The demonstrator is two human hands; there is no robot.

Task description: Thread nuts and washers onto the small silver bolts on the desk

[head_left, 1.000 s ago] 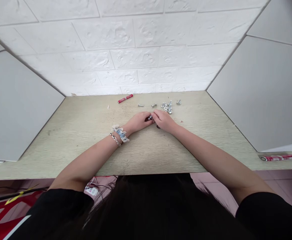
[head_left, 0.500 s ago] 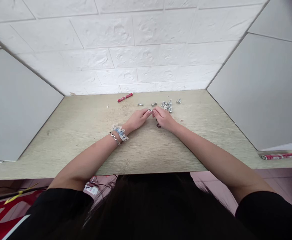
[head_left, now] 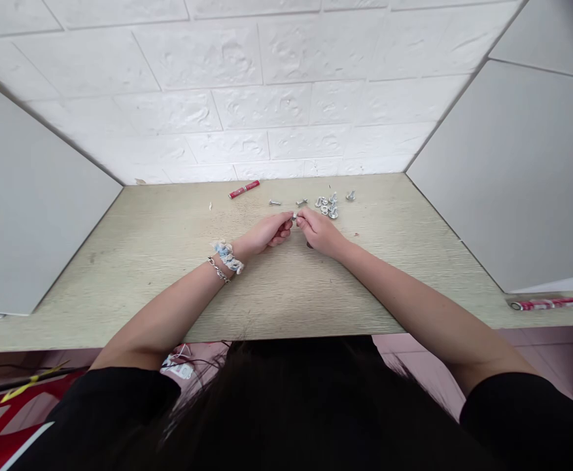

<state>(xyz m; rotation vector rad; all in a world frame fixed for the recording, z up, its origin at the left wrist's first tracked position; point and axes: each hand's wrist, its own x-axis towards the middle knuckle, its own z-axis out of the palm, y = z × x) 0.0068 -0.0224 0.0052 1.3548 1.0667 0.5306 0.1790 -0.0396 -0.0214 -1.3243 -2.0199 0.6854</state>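
compared with the earlier frame, note the left hand [head_left: 269, 232] turned, with lower fingers now curled into view on the near side, and a small dark object [head_left: 309, 245] more covered by the right hand [head_left: 317, 230]. find both hands nearly tip to tip over the table [head_left: 277, 294], each drawn into a close pinch of thumb and forefinger, apparently on a small metal piece [head_left: 294, 216] between them, remaining fingers folded in. on the left wrist, see a chain bracelet [head_left: 219, 269]. just beyond the fingertips, note one bolt [head_left: 275, 203] lying flat and a second bolt [head_left: 301, 203] nearer the right hand; to the right, a cluster of fasteners [head_left: 333, 213], with a lone bolt [head_left: 350, 196] just apart. farther out, see a red tube [head_left: 244, 190] toward the wall [head_left: 237, 118]. beware, perhaps, a slip and roll away, caused by so slight a hold on so small a part; beware too knocking the nearer bolts, from any jerk forward. too small to make out: the exact shape of the pinched piece. hidden: both palms, and most of the dark object.
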